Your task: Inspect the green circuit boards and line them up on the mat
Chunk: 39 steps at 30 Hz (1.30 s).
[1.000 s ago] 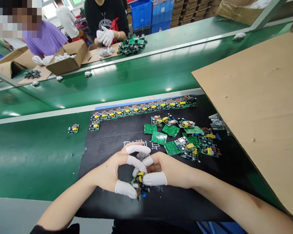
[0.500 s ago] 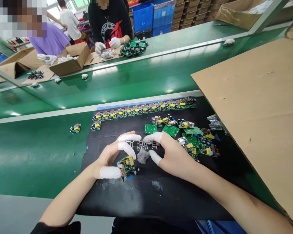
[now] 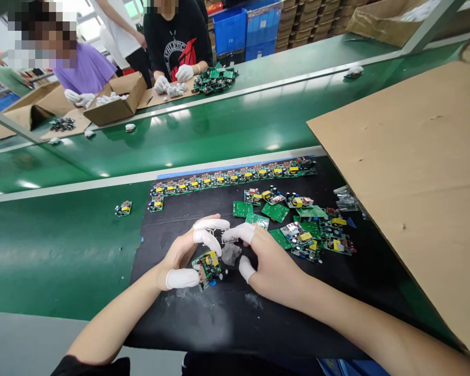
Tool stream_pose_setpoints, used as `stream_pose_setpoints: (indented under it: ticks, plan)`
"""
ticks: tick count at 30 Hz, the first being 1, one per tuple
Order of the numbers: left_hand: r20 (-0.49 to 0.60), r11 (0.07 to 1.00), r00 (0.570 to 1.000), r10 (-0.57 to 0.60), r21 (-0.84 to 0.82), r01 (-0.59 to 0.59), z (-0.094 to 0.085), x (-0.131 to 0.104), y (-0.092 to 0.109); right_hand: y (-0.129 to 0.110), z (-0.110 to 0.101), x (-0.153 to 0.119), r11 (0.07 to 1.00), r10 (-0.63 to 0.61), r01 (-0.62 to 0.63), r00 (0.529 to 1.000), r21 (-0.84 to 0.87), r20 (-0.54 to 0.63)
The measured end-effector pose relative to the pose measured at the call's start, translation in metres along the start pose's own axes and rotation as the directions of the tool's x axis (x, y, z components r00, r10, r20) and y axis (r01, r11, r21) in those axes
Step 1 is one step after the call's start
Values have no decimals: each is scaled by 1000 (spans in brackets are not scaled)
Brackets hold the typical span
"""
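Between the thumb and fingers of my left hand (image 3: 182,256) is a circuit board (image 3: 207,267) with yellow and blue parts, tilted above the black mat (image 3: 172,324). A lump of grey putty (image 3: 231,253) lies right of that board, by my left fingertips. My right hand (image 3: 264,256) curves around the putty from the right, its index fingertip touching the top and its thumb apart from it at the lower right. White finger covers sit on the thumbs and some fingers of both hands.
A row of boards (image 3: 219,180) lines the mat's back edge. Loose boards (image 3: 303,235) are heaped at the right, beside a large cardboard sheet (image 3: 407,156). One board (image 3: 124,208) sits at left. Beyond the green conveyor (image 3: 203,125), people in white gloves work.
My right hand has shifted slightly left, its index fingertip now against the putty. The small wrapped pieces on the conveyor have moved left, and more of a green board shows behind my right hand.
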<state>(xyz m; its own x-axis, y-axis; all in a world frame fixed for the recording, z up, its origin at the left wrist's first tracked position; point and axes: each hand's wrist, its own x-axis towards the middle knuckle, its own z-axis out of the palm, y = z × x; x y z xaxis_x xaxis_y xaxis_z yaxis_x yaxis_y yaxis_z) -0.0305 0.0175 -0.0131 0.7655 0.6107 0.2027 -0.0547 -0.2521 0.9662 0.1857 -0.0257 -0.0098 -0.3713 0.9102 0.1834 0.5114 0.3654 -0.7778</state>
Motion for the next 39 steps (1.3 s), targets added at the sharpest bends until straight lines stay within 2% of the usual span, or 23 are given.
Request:
stream_pose_setpoints:
  ticks: [1,3,5,7,12,16,19,22,26,34,39]
  plan:
    - [9,1000,1000,-1,5,1,0,0,0,-3,-3,0,988,62,-62,998,142,4]
    - [26,999,1000,6,35,-7,2,0,2,-8,-8,1,910,152,-173,985,377,83]
    - [40,996,999,14,88,-17,4,1,4,-13,-9,2,819,185,-261,963,511,195]
    - [53,990,999,15,139,-22,6,3,7,-17,-7,2,758,196,-319,943,569,268]
    - [86,979,996,30,196,-46,10,4,13,-19,-3,0,646,214,-408,908,645,360]
    - [125,969,992,9,242,-40,10,4,15,-18,-2,-1,607,209,-433,896,667,392]
    - [115,973,993,35,222,-60,12,5,16,-17,-2,-1,570,215,-463,881,679,421]
    - [99,980,995,24,196,-43,13,7,20,-16,-2,0,481,209,-506,859,716,467]
    - [108,974,993,39,220,-62,14,8,23,-16,-3,-1,381,176,-499,865,778,469]
    - [87,925,986,139,345,-161,15,8,22,-19,-3,-1,312,224,-558,830,769,511]
    - [109,892,979,172,405,-202,16,7,21,-20,-4,0,373,237,-565,825,736,514]
